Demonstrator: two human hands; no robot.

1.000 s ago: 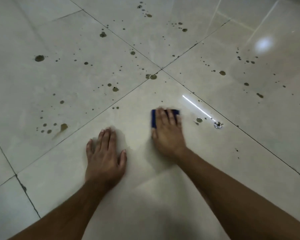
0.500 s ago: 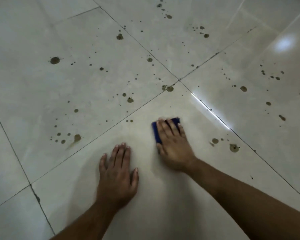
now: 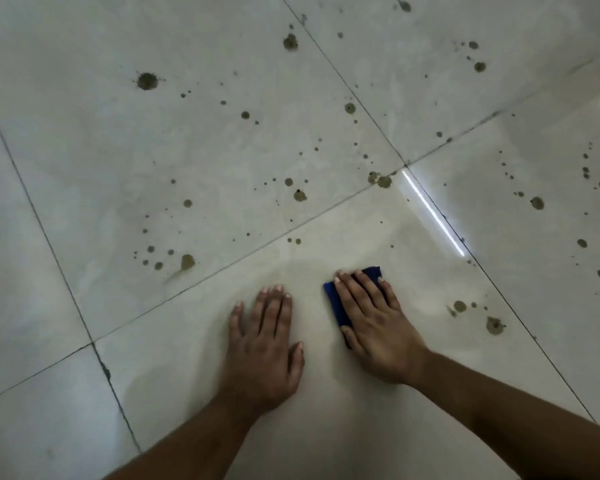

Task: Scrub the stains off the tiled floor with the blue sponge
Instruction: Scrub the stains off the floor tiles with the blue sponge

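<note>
My right hand (image 3: 374, 320) lies flat on the blue sponge (image 3: 336, 306), pressing it onto the pale tiled floor (image 3: 84, 168) with straight fingers; only the sponge's left edge and far corner show. My left hand (image 3: 267, 344) rests flat on the same tile just to the left, fingers spread, holding nothing. Brown stains dot the floor: a cluster (image 3: 492, 323) to the right of the sponge, two small spots (image 3: 293, 240) ahead of it, and several more (image 3: 187, 261) on the tile beyond the grout line.
Dark grout lines (image 3: 70, 292) cross the floor diagonally and meet ahead at a corner (image 3: 405, 165). A bright streak of reflected light (image 3: 433, 216) lies along the grout to the right. Larger stains (image 3: 147, 81) sit further off.
My right hand has slid the sponge back toward me and turned it slightly left. The view has shifted, so the floor sits lower right in frame. My left hand stays planted.
</note>
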